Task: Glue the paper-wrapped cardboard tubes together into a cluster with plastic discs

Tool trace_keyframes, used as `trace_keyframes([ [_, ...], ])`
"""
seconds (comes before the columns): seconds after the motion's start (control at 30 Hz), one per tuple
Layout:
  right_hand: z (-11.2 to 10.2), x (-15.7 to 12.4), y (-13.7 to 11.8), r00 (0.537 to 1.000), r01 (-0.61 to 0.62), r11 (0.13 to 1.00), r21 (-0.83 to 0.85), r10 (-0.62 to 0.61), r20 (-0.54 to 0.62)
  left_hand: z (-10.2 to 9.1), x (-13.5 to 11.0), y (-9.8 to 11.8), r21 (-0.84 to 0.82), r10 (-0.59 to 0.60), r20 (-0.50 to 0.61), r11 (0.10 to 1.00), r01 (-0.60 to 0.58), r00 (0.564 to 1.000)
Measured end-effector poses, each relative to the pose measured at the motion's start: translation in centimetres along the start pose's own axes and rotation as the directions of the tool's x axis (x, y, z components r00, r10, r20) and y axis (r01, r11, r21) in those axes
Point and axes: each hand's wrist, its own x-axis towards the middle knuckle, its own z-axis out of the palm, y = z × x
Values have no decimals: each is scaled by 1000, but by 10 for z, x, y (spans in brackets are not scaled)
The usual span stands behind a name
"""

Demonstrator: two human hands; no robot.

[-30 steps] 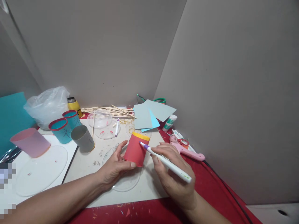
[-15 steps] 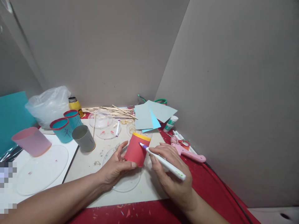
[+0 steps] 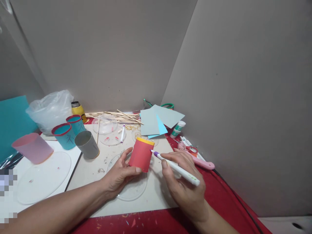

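My left hand (image 3: 119, 174) grips a red paper cylinder (image 3: 141, 154) with a yellow band at its top, thumb at its lower edge and fingers behind it. The cylinder is held upright above a clear plastic disc (image 3: 129, 187) lying on the beige board (image 3: 156, 198). My right hand (image 3: 181, 180) pinches a white marker pen (image 3: 177, 169) with a purple tip. The tip sits just to the right of the cylinder, slightly off its wall.
At left stand two teal cups (image 3: 63, 136), a grey tube (image 3: 87, 145), a pink translucent cup (image 3: 32, 148) and a plastic bag (image 3: 50, 109). Wooden sticks (image 3: 113, 116), pale blue paper sheets (image 3: 158, 119), a glue bottle (image 3: 177, 128), red scissors (image 3: 191, 149) and a pink glue gun (image 3: 202, 163) lie behind and right.
The red cylinder has turned upright in my left hand. The pen tip has drawn back from its wall to the right.
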Motion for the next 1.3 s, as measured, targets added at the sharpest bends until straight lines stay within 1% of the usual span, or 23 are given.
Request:
trace_keyframes([
  [0.1,-1,-1,-1,1000,7,1000,-27,-7,-5,1,0,1,7,5,4,1000,-5,1000],
  [0.2,0,-3,-3,1000,25,1000,3,-25,4,1,0,0,22,3,-11,1000,-3,1000],
  [0.33,2,-3,-6,998,50,998,41,-52,44,2,1,-1,6,3,-12,1000,-2,1000],
  [0.5,4,-2,-6,994,61,998,34,-64,84,2,0,-1,1,0,-7,1000,0,1000],
  [0.73,3,-5,-1,999,40,999,-7,-39,13,1,0,0,15,0,-24,1000,0,1000],
  [0.87,2,-5,1,999,21,999,-25,-22,-28,0,0,0,13,6,3,1000,-6,1000],
  [0.97,2,-3,0,999,1,999,-51,-3,-40,0,0,0,-8,19,18,1000,-18,1000],
  [1.17,3,-1,-2,999,-12,995,-102,8,-40,3,0,2,-28,28,-8,999,-28,1000],
  [1.23,2,-1,-3,999,-11,997,-80,8,-45,3,0,2,-34,27,-2,999,-27,1000],
  [1.3,0,-3,-4,999,-2,1000,-20,2,-44,3,0,1,-41,28,4,999,-28,1000],
])
